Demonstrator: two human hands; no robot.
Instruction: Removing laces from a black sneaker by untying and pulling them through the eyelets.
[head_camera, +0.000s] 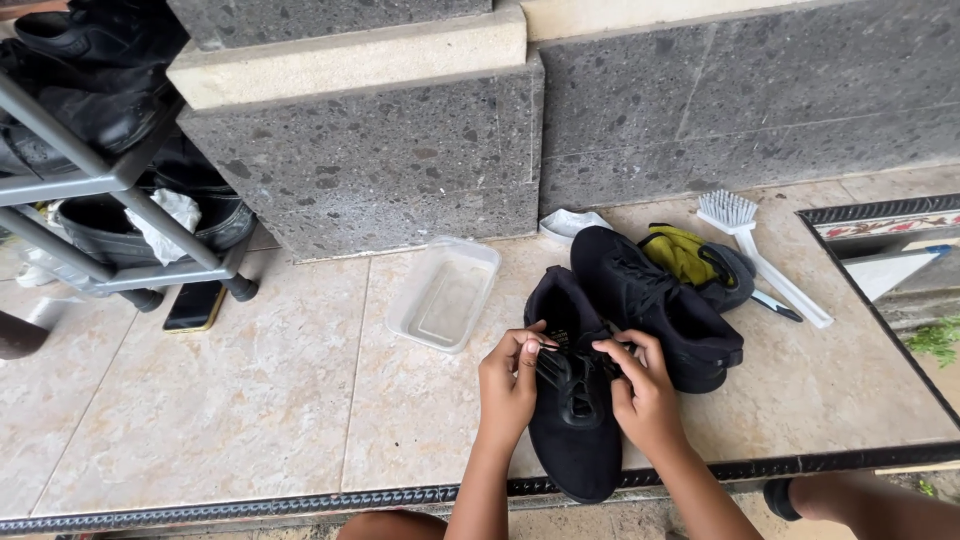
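Here both hands (575, 375) pinch shoelaces (570, 362)

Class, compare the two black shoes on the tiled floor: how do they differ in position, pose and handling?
The near shoe lies closest to the person, toe pointing towards them; the far shoe lies beyond it, angled to the right. The left hand and right hand are both at the near shoe's laces; no hand touches the far shoe. The far shoe rests against a yellow-lined shoe. Both are black lace-up sneakers.
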